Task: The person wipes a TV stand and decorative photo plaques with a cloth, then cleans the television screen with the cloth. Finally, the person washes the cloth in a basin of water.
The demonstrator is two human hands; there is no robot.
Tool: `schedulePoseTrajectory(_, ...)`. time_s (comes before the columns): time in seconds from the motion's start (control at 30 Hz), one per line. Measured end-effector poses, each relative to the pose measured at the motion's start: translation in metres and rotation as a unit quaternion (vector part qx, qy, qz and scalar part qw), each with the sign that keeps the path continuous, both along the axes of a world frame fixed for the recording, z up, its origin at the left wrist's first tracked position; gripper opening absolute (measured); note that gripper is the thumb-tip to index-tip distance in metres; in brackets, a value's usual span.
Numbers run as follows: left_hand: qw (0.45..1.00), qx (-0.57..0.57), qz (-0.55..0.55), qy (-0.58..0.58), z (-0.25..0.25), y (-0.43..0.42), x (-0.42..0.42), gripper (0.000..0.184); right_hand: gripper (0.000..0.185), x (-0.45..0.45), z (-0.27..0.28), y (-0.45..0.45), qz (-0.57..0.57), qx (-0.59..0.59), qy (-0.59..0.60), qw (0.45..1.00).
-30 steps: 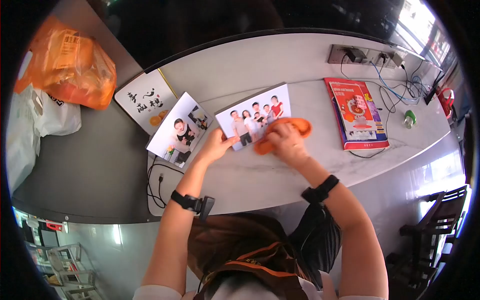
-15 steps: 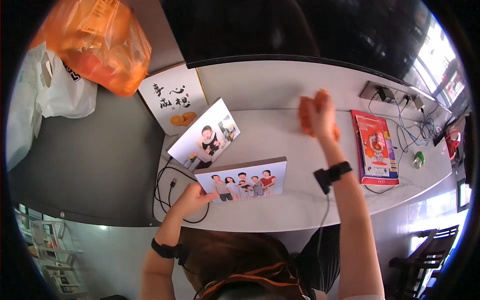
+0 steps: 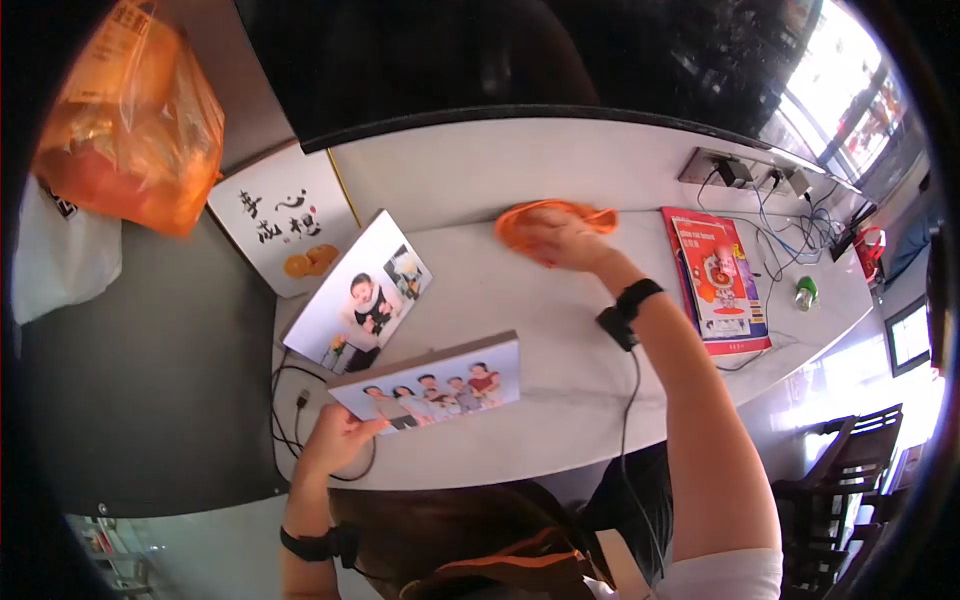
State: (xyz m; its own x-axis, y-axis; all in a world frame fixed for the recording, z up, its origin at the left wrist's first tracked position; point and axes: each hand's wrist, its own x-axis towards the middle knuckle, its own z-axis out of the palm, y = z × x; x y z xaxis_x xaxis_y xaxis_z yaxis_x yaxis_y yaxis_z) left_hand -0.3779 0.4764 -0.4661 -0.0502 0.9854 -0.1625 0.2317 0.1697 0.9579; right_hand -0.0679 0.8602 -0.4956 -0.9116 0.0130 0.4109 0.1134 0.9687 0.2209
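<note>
My left hand [image 3: 343, 437] grips the lower left corner of a family photo panel [image 3: 455, 398], which stands tilted above the white tabletop [image 3: 580, 350]. Behind it, a second photo panel [image 3: 365, 300] with a child's picture leans at an angle, apart from my fingers. At the back of the tabletop, near the wall, my right hand [image 3: 560, 240] presses on an orange cloth [image 3: 515, 228]. The cloth is bunched under my palm and spreads out past the fingers; my fingertips are partly blurred against it.
A calligraphy picture [image 3: 285, 215] leans at the back left, beside an orange plastic bag [image 3: 140, 130]. To the right lie magazines [image 3: 720, 280], a small green-capped bottle [image 3: 806, 292] and tangled cords [image 3: 800, 235] below a power strip [image 3: 735, 172]. A black screen [image 3: 450, 60] overhangs the back. A cable [image 3: 300, 400] curls at left.
My right hand has swept left along the back of the tabletop with the orange cloth, which is now spread flatter. My left hand still holds the family photo panel. The whole view has shifted.
</note>
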Motion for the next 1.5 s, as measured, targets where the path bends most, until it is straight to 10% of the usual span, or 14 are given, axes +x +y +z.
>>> schedulePoseTrajectory(0.03,1.0,0.004,0.009,0.002,0.0,-0.005,-0.005,0.028,0.034,0.022,0.004,-0.008,-0.153,-0.234,0.02,0.96)
schedulePoseTrajectory(0.23,1.0,-0.014,0.01,-0.023,-0.006,-0.011,-0.042,0.033,0.034,0.02,-0.011,-0.021,-0.475,-0.256,0.12,0.833)
schedulePoseTrajectory(0.43,0.999,-0.032,0.02,0.014,-0.01,-0.014,-0.065,0.028,0.034,-0.037,-0.014,-0.133,-0.238,-0.259,0.106,0.93)
schedulePoseTrajectory(0.77,0.998,-0.001,0.03,0.049,-0.009,-0.017,-0.077,0.031,0.039,0.067,0.01,-0.333,-0.029,-0.351,0.018,0.936)
schedulePoseTrajectory(0.9,0.998,0.013,0.052,0.027,-0.003,-0.015,-0.065,0.031,0.037,0.105,0.043,-0.348,-0.014,-0.418,-0.043,0.907)
schedulePoseTrajectory(1.03,0.997,0.022,0.068,0.011,-0.008,-0.017,-0.05,0.02,0.033,0.101,0.08,-0.286,-0.206,-0.417,0.228,0.855)
schedulePoseTrajectory(1.13,0.995,0.042,0.088,-0.013,-0.024,-0.015,-0.025,0.02,0.045,0.081,0.082,-0.225,-0.26,-0.379,0.2,0.865)
schedulePoseTrajectory(1.2,0.996,0.045,0.074,0.038,-0.009,-0.012,-0.008,0.025,0.059,0.046,0.084,-0.213,-0.258,-0.132,0.141,0.947)
schedulePoseTrajectory(1.3,0.993,0.031,0.091,0.07,0.015,-0.021,-0.017,0.038,0.064,-0.004,0.055,-0.217,-0.171,-0.525,0.115,0.825)
schedulePoseTrajectory(1.43,0.966,0.088,0.198,0.139,0.017,0.006,-0.035,0.063,0.049,-0.043,0.041,-0.214,-0.201,-0.577,0.02,0.792)
schedulePoseTrajectory(1.5,0.964,0.098,0.208,0.137,0.018,0.013,-0.039,0.07,0.03,-0.051,0.041,-0.214,-0.197,-0.695,0.083,0.687)
